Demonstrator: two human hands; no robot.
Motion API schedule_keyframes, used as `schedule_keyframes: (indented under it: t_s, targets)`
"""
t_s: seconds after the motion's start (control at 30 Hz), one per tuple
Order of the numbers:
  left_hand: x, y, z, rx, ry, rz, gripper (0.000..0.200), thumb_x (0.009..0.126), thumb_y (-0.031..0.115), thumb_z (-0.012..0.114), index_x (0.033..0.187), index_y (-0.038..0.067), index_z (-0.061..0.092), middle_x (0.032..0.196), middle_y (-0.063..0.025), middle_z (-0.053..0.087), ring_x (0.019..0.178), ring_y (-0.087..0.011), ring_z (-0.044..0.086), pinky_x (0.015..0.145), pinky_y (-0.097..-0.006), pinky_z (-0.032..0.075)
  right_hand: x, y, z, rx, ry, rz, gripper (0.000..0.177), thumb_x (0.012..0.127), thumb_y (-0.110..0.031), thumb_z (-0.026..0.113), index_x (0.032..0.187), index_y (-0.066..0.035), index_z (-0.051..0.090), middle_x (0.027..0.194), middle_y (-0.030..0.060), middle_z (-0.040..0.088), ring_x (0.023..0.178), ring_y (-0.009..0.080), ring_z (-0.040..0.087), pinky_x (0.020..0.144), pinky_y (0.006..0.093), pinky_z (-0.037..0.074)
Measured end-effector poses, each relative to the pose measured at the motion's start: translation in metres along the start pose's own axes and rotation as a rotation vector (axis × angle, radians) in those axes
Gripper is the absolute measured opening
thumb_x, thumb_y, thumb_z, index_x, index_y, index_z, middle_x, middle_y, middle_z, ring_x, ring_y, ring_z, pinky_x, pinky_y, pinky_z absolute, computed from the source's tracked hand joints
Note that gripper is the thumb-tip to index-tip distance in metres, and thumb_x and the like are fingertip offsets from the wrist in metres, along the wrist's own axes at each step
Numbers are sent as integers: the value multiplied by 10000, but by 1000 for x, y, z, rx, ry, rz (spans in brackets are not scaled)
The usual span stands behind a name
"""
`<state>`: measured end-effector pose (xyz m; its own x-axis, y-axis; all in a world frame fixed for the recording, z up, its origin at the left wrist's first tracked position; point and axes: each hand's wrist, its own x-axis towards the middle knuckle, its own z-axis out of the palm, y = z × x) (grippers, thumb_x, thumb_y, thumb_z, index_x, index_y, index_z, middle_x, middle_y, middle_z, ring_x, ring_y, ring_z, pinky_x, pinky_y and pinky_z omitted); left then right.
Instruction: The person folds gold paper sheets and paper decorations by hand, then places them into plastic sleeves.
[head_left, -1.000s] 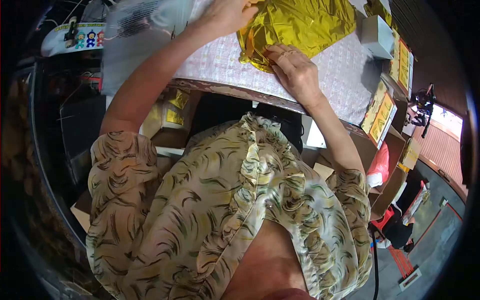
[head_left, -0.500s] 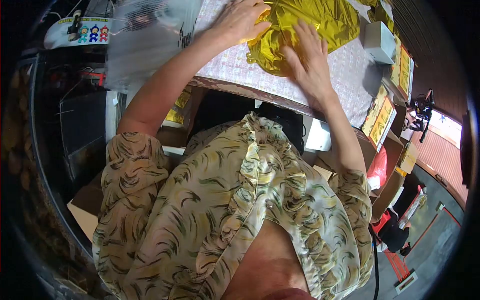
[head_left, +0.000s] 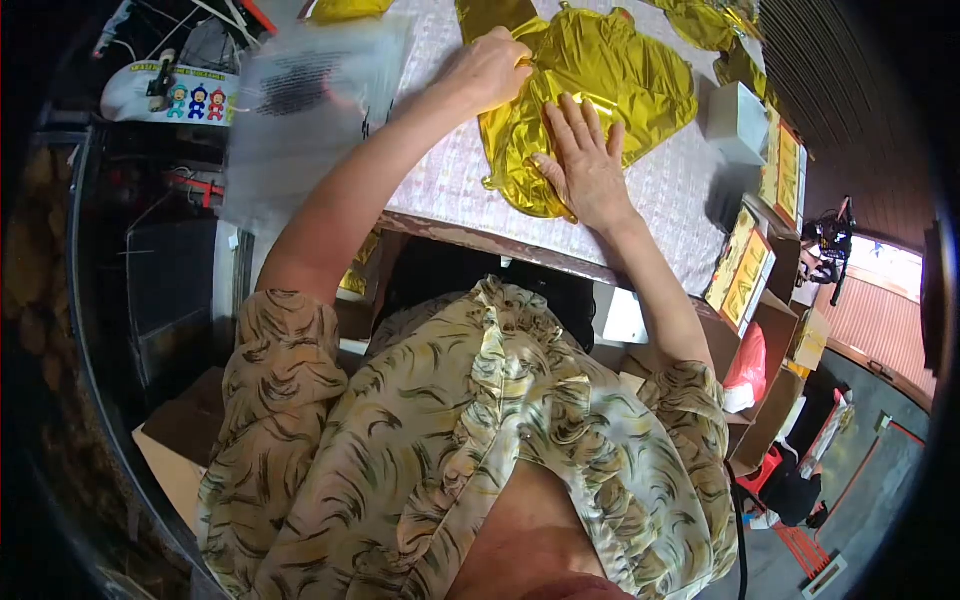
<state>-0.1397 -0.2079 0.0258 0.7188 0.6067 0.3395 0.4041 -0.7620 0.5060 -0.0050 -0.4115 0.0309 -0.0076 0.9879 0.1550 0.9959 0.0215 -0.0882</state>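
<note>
A flat, crinkled gold foil balloon (head_left: pixel 630 75) lies spread on the table. My left hand (head_left: pixel 488 72) is at its left edge, fingers curled closed on the foil; the fingertips are partly hidden. Flat on the lower middle of the balloon rests my right hand (head_left: pixel 590 175), open with its fingers stretched out. A folded gold strip of foil (head_left: pixel 490 15) shows just beyond my left hand.
The table (head_left: pixel 450 190) has a pale patterned cover. Clear plastic bags (head_left: pixel 310 120) hang over its left side. A white box (head_left: pixel 737 120), printed yellow boxes (head_left: pixel 742 270) and more gold foil (head_left: pixel 700 22) line the right. A skateboard (head_left: pixel 130 95) stands at far left.
My right hand has settled from a blurred motion to lying flat on the foil. The view has shifted, so the table and the balloon sit lower in it.
</note>
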Motion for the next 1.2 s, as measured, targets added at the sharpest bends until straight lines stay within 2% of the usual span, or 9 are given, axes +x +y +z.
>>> schedule_keyframes:
  t_s: [0.2, 0.3, 0.4, 0.53, 0.77, 0.87, 1.03, 1.13, 1.2]
  targets:
    - [45, 12, 12, 31, 46, -96, 405, 889, 289, 754, 1165, -5, 729, 1117, -252, 704, 1079, -398, 677, 944, -460, 537, 4, -1, -2, -24, -40, 22, 695, 1032, -538, 491, 1610, -190, 326, 1678, 172, 247, 1542, 403, 234, 1187, 696, 150]
    - [74, 20, 15, 93, -193, -392, 401, 901, 340, 740, 1196, 69, 719, 1281, -161, 667, 1172, -344, 640, 991, -466, 512, 3, 0, 2, 5, -22, 32, 694, 1027, -545, 495, 1609, -202, 330, 1679, 174, 243, 1543, 403, 230, 1183, 702, 152]
    - [103, -12, 37, 151, -52, -139, 479, 863, 365, 774, 1146, -17, 720, 1105, -279, 708, 1083, -424, 672, 947, -487, 532, 1, -1, 1, 21, -11, 42, 703, 1020, -551, 503, 1607, -202, 331, 1674, 169, 256, 1544, 396, 231, 1186, 699, 153]
    - [139, -12, 44, 153, -92, -100, 386, 915, 268, 716, 1200, 12, 668, 1259, -224, 633, 1197, -403, 580, 983, -487, 485, 1, -2, -1, 5, -11, 43, 716, 1008, -557, 514, 1605, -202, 336, 1663, 162, 280, 1540, 382, 243, 1198, 681, 152]
    - [190, -16, 45, -14, -386, -183, 301, 772, 356, 800, 779, 57, 768, 815, -177, 739, 783, -366, 706, 726, -471, 548, 1, -2, -3, 41, -16, 49, 737, 999, -579, 512, 1600, -183, 353, 1672, 149, 264, 1544, 381, 233, 1202, 677, 142]
    - [201, -30, 50, -108, -392, -259, 271, 729, 368, 834, 739, 103, 777, 749, -147, 730, 725, -326, 703, 685, -444, 532, 1, -3, -4, 55, -9, 56, 736, 998, -572, 520, 1599, -182, 355, 1669, 157, 268, 1536, 388, 247, 1200, 678, 145]
    - [178, -33, 58, -142, -128, -152, 284, 716, 399, 854, 743, 125, 787, 769, -125, 743, 752, -280, 714, 729, -401, 557, 2, -2, -4, 67, -7, 53, 739, 992, -564, 538, 1598, -181, 358, 1663, 166, 276, 1526, 397, 263, 1197, 679, 153]
    - [180, -43, 61, -528, -96, -159, 413, 750, 388, 870, 970, 50, 782, 1000, -146, 772, 916, -278, 726, 812, -384, 565, 3, -2, -3, 85, -5, 50, 747, 985, -558, 558, 1600, -182, 357, 1661, 169, 284, 1528, 400, 259, 1195, 680, 159]
    - [153, -13, 24, -390, -63, -228, 397, 825, 301, 819, 1099, 24, 740, 1123, -165, 741, 991, -325, 703, 858, -411, 554, 2, -2, -2, 79, 12, 67, 749, 983, -555, 567, 1600, -186, 357, 1661, 167, 285, 1535, 399, 248, 1194, 681, 161]
